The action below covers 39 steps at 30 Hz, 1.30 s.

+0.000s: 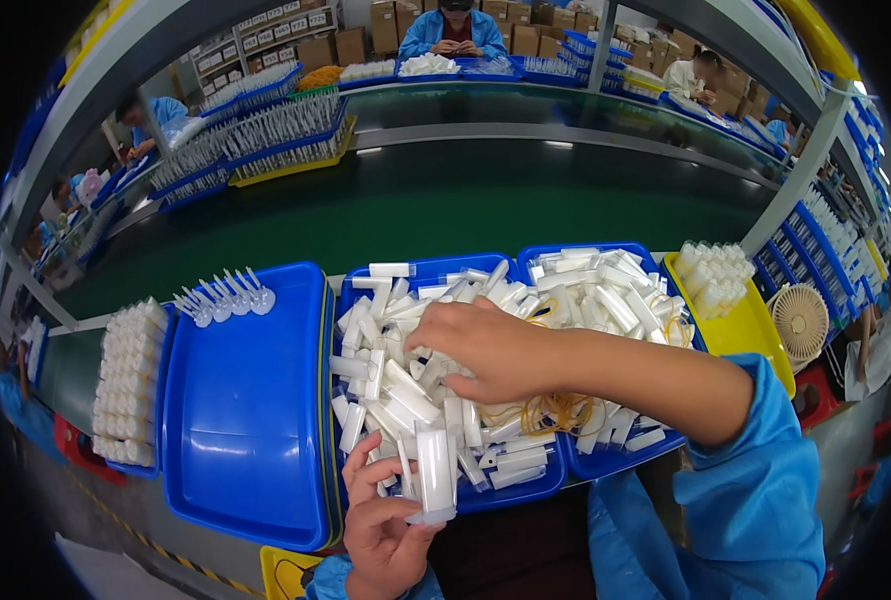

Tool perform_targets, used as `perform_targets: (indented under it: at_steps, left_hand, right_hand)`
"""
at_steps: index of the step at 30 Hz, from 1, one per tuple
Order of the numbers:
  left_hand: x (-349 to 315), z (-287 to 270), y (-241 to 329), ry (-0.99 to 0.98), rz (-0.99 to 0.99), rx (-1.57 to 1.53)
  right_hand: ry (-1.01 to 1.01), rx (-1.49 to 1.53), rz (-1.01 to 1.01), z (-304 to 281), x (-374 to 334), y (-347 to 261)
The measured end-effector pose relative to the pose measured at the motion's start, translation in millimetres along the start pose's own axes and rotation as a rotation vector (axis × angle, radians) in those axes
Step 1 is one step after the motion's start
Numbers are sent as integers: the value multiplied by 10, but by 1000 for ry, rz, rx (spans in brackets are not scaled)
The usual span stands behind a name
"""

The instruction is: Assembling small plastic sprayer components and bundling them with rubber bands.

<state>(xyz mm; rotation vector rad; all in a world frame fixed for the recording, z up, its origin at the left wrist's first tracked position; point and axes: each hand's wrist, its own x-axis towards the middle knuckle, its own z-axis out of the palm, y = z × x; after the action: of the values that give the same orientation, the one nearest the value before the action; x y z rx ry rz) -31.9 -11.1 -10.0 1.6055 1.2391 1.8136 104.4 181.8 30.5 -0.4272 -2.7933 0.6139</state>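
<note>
My left hand (391,540) is closed around the bottom of an upright white plastic tube (434,470) with a glossy, clear-looking outer wall and a flared base. A slim white strip (406,468) stands beside that tube at my fingers; whether it is a separate piece I cannot tell. Over the middle blue tray (541,487), my right hand (491,348) reaches down into a heap of short white plastic tubes (411,400). Its thumb and bent fingers are apart, with no piece plainly between them. Yellow rubber bands (556,412) lie under my right wrist.
Left of the heap, a blue tray (246,420) carries a row of clear spiked pieces (228,298). White cylinders (131,385) stand farther left. At right are another heaped blue tray (616,462), a yellow tray (756,340) and a small fan (800,320). A green conveyor belt (526,190) runs beyond; co-workers sit across it.
</note>
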Motion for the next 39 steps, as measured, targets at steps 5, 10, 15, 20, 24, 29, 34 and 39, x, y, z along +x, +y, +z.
perform_targets:
  at_steps: [5, 10, 15, 20, 24, 29, 34, 39]
  left_hand:
    - [-37, -59, -3, -113, 28, -1]
    - [-50, -38, -8, -104, 57, 4]
    - [-55, -7, -35, -87, 63, 20]
    - [36, -20, 48, -130, 76, 84]
    - [59, -8, 71, -138, 65, 109]
    - [97, 10, 75, -194, 98, 128]
    - [110, 90, 79, -239, 107, 100]
    - [131, 131, 40, -352, 221, 129]
  right_hand:
    - [-184, 8, 152, 120, 327, 24]
    - [-286, -19, 305, 112, 481, -5]
    - [-337, -271, 329, 208, 532, 11]
    - [-255, -309, 315, 96, 472, -147]
    - [-218, -438, 248, -97, 304, -214]
    - [-153, 329, 380, -323, 27, -299]
    - [-31, 1108, 448, -196, -286, -427]
    - [-51, 1376, 448, -106, -477, -404]
